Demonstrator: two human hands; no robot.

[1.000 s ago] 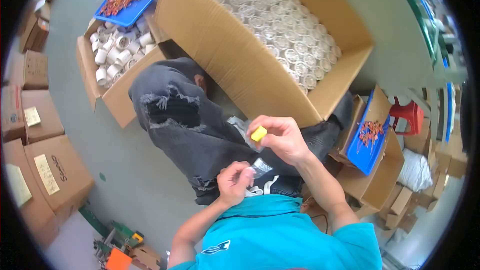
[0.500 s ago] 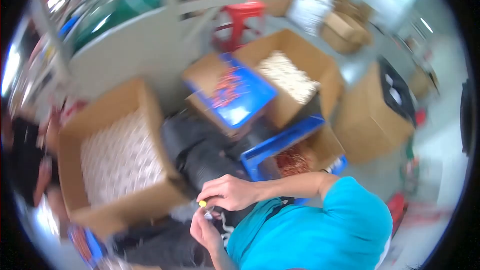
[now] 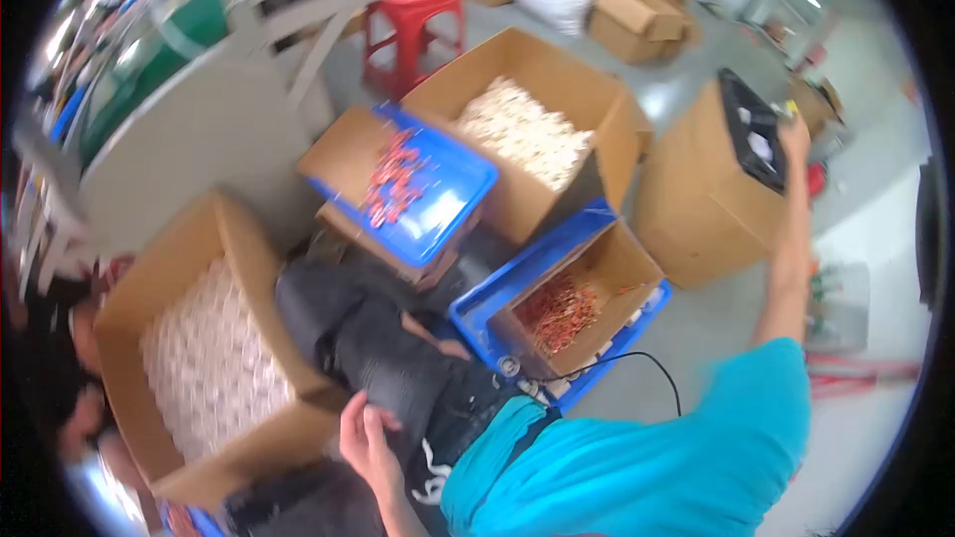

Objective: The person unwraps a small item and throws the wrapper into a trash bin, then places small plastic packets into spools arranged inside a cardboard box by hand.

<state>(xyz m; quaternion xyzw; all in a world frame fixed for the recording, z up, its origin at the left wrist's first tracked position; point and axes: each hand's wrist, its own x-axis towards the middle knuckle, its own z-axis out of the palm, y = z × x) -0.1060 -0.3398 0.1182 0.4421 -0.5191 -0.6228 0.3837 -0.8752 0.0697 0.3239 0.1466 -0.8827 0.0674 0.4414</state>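
My right hand (image 3: 793,139) is stretched far out beside the black bag (image 3: 751,124) that lines a tall cardboard box (image 3: 696,199). A small yellow piece (image 3: 790,107) shows at its fingertips; its kind is too small to make out. Over my lap, my left hand (image 3: 370,446) holds nothing, its fingers apart. Left of it stands a cardboard box (image 3: 239,283) full of small whitish, clear-looking pieces (image 3: 214,368). In front of me, a blue tray (image 3: 448,189) carries loose red and pink pieces (image 3: 393,179).
A cardboard box (image 3: 637,257) with thin reddish pieces (image 3: 562,313) sits in a blue crate (image 3: 477,313), a black cable (image 3: 647,358) beside it. Behind is a box (image 3: 617,124) of cream pieces (image 3: 527,134). A red stool (image 3: 413,35) stands farther back. Another person's arm (image 3: 85,338) is at left.
My hands were together over my lap with a small yellow piece between them. My right hand has swung far out to the right to the black bag; my left stays near my lap, opened.
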